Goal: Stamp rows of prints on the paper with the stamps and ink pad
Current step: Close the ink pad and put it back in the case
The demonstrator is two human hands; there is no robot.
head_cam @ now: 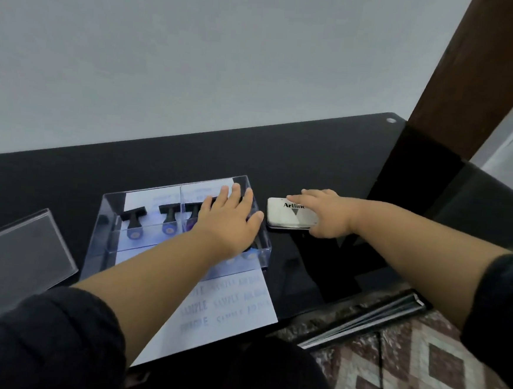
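Item: paper (234,309). One white sheet on the black tabletop (312,168), its far part under a clear plastic box (109,213). Rows of faint blue "SAMPLE" prints show on the near part. Judged light and limp; likely to slide on the glossy top unless weighted or held flat.

Item: stamps (133,220). Black-handled, lying inside the clear plastic box, flat heads toward the far side, rounded knob ends toward the person. At least three show plainly; more knob ends peep out beneath the left forearm. Judged rigid and light; best taken by the handle shaft, away from any inked face.

Item: ink pad (290,215). Closed white case with a printed brand label, on the tabletop just right of the box. Judged a hard, smooth, thin shell, prone to skating; steady the base and lift the lid at an edge.

Item: left hand (231,220). Over the box's right part, fingers straight and spread, grip open, holding nothing.

Item: right hand (327,215). Fingers extended and resting on the ink pad lid, thumb at its near edge; grip open, not curled round the case.

Item: clear lid (17,249). Lying on the tabletop left of the box.
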